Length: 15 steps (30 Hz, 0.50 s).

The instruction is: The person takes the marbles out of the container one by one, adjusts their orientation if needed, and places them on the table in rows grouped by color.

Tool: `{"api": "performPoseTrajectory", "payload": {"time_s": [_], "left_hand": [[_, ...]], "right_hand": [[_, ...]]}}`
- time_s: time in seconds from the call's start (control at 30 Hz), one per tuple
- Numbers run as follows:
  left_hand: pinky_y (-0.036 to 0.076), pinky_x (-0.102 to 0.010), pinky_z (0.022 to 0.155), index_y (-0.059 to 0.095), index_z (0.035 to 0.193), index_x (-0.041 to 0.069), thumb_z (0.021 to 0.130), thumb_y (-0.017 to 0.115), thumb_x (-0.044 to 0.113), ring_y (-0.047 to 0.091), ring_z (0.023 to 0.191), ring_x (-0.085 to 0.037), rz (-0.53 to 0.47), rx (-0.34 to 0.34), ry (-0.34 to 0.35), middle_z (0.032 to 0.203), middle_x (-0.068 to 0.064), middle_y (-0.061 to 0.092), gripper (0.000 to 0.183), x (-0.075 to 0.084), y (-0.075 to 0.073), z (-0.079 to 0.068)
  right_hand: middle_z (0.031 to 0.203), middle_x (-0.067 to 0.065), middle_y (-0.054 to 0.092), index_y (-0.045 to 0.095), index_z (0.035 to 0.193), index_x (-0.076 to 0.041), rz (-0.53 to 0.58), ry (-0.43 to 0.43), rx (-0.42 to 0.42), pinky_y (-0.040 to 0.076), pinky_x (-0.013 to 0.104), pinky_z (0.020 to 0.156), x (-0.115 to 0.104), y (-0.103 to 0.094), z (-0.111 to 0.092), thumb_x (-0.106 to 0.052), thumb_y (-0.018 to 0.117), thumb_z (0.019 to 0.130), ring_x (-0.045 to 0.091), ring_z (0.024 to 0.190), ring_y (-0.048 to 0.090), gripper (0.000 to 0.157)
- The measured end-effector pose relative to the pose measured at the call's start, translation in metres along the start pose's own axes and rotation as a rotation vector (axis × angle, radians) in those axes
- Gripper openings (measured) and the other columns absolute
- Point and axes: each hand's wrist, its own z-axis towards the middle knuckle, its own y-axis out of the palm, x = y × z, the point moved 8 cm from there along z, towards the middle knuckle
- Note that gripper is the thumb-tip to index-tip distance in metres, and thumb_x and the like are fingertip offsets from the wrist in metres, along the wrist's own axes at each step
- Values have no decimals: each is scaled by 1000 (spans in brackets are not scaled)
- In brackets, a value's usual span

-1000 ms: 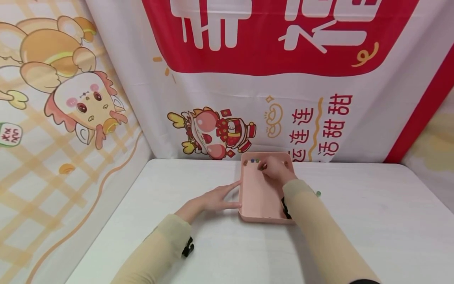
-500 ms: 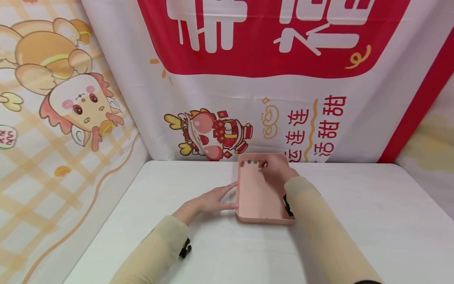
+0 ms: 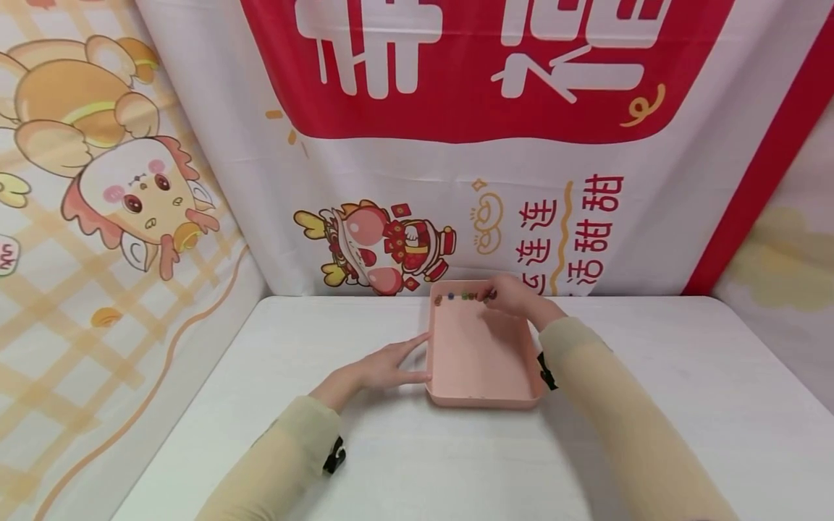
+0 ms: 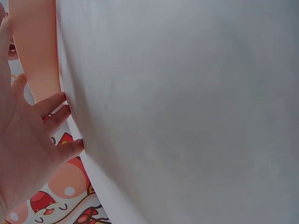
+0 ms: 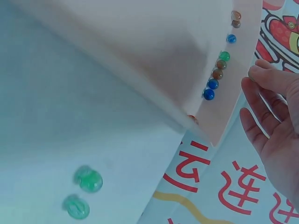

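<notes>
A shallow pink tray [image 3: 478, 354] lies against the back of the table. My left hand [image 3: 380, 367] rests with spread fingers against its left wall; in the left wrist view its fingertips [image 4: 60, 99] touch the tray's side. Over the tray's far end is my right hand [image 3: 515, 295], fingertips down by the marbles. The right wrist view shows those fingers bent beside the far rim, with no marble visible between them. Along that wall run a green marble [image 5: 224, 56], brown marbles [image 5: 217, 73] and blue marbles [image 5: 209, 94] in a row. Another blue marble [image 5: 231, 38] sits apart.
Two green marbles [image 5: 89, 180] lie on the white table [image 3: 339, 318] right of the tray, hidden by the right sleeve in the head view. An orange marble [image 5: 192, 119] shows at the tray's corner. A printed cloth [image 3: 384, 166] hangs behind the table.
My right hand has moved a little to the right along the far wall, and brown marbles now show beside the green one. The left hand keeps its place against the tray.
</notes>
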Motion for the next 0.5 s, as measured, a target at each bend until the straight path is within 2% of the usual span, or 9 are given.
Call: {"api": "performPoseTrajectory", "payload": {"time_s": [0.27, 0.5], "left_hand": [[21, -51, 114, 15, 156, 36, 88, 60, 62, 22, 144, -25, -2, -1, 6, 159, -2, 24, 86, 3, -2, 0], [21, -52, 114, 15, 156, 36, 87, 60, 61, 21, 144, -26, -10, -2, -8, 159, -1, 23, 86, 4, -1, -1]], "right_hand": [[102, 7, 68, 72, 101, -5, -15, -63, 5, 52, 37, 77, -5, -12, -16, 0, 62, 89, 22, 89, 61, 16], [96, 4, 67, 72, 100, -9, -38, -68, 28, 51, 36, 74, -7, -25, -34, -5, 66, 90, 20, 87, 60, 12]]}}
